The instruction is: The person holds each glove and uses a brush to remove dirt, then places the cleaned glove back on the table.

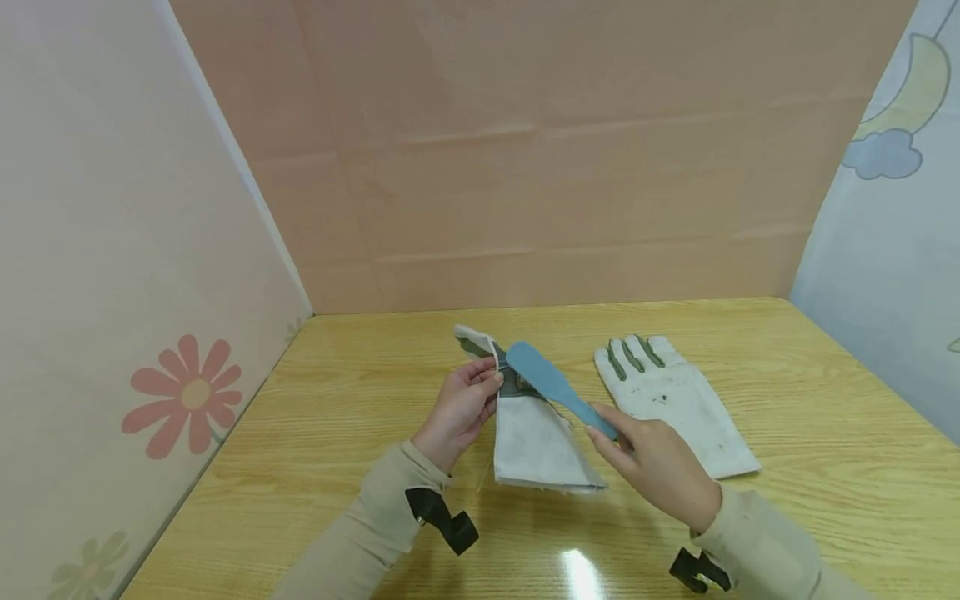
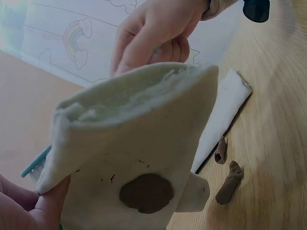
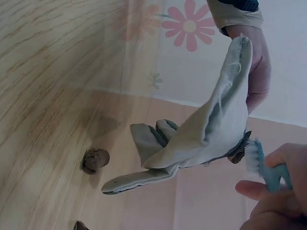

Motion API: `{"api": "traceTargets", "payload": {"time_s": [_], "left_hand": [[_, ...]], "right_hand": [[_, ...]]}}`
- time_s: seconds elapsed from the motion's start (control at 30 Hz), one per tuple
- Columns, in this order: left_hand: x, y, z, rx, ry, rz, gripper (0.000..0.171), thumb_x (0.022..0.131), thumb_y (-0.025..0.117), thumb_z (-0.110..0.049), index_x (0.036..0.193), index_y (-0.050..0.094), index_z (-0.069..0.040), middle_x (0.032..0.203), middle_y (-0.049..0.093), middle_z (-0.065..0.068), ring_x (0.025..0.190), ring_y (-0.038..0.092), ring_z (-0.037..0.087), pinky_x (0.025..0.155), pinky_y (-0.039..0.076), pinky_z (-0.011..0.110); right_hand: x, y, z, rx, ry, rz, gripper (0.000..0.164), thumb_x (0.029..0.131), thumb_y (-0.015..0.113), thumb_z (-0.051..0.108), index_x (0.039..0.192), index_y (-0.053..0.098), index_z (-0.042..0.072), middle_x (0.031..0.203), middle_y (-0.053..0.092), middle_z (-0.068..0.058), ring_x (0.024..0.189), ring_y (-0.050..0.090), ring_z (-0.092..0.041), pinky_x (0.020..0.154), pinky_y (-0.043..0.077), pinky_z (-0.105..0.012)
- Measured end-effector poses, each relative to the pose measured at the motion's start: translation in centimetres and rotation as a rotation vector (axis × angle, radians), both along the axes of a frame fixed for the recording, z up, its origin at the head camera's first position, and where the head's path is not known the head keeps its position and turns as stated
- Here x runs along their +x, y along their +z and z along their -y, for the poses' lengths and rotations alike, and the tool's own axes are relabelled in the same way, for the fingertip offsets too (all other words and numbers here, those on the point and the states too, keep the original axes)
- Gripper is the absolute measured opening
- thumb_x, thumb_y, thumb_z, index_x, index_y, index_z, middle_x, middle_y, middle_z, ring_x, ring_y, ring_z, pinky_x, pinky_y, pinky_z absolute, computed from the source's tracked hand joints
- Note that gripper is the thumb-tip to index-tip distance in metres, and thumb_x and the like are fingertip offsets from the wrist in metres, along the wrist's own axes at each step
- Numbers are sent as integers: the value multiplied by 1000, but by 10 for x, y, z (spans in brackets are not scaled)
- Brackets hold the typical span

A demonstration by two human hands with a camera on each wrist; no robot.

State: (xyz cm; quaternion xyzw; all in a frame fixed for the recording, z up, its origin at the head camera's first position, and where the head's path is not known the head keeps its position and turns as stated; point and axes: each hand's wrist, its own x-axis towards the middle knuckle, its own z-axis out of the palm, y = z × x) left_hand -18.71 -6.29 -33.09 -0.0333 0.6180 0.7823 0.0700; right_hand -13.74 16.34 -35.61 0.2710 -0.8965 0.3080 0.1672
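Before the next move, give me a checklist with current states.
1. Left grip holds white-and-green fabric glove: ok.
2. Right grip holds light-blue plastic brush: ok.
3. White bristles face that glove: ok.
4. Held glove's face free of round dark-brown patch: not ok, patch present.
5. Light wooden table free of brown clumps: not ok, two in left wrist view.
6. Dirt deep inside cuff: cannot tell, hidden.

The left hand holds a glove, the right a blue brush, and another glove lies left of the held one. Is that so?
Not quite: the head view shows the other glove lying right of the held glove. The left hand does hold that, and the right hand the blue brush.
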Motion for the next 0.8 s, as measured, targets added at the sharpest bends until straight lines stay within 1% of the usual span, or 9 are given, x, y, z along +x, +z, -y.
{"api": "traceTargets", "payload": {"time_s": [0.03,0.13,0.17,0.27,0.3,0.37,0.47,0.57,0.8], "left_hand": [[0,0,0,3,5,3,36,97,42,0,132,40,5,86,46,-4,74,46,4,61,41,14],[-1,0,0,13,22,20,36,97,43,0,132,41,5,86,45,-4,72,44,4,60,39,14],[-2,0,0,16,27,23,36,97,43,-1,132,41,4,87,45,-4,72,43,4,60,38,15],[-3,-1,1,35,40,29,35,97,43,0,131,42,4,86,46,-4,73,47,4,61,41,14],[-3,-1,1,41,40,28,35,96,43,0,131,42,4,86,47,-4,72,48,4,62,42,14],[-2,0,0,42,29,16,34,97,43,0,130,42,5,85,48,-4,73,50,3,63,43,14],[0,0,-1,35,1,-2,34,97,42,0,130,41,6,84,48,-5,74,51,2,64,44,13],[0,0,-2,19,-15,-16,34,97,42,0,130,40,7,84,48,-5,75,50,2,64,43,13],[0,-1,-2,3,-3,-9,34,97,43,-1,130,40,6,84,46,-5,74,48,3,62,43,13]], "right_hand": [[-1,0,-1,-31,14,14,27,94,55,14,116,61,1,51,34,15,44,18,7,40,25,-15],[-3,-1,-3,-120,58,17,23,94,53,10,115,60,3,58,47,14,45,22,8,40,28,-16],[-3,-1,-4,-135,73,5,22,94,53,8,115,60,3,59,47,15,45,23,8,40,28,-16],[-1,-1,-4,-96,92,-45,27,93,55,8,118,59,0,58,45,16,47,22,8,41,28,-15],[0,-1,-3,-69,91,-59,28,92,56,10,118,60,-1,56,40,17,47,22,9,42,28,-15],[3,-1,-1,-20,79,-81,30,91,58,12,118,61,-1,53,32,18,48,19,9,42,27,-14],[4,-2,1,21,36,-86,32,91,59,16,118,62,-1,52,31,17,48,19,9,43,26,-14],[3,-2,1,25,7,-92,31,91,60,16,118,62,1,52,31,17,47,17,8,43,25,-15],[0,-1,2,4,-5,-85,31,92,58,14,119,61,0,51,33,17,45,18,8,41,25,-15]]}}
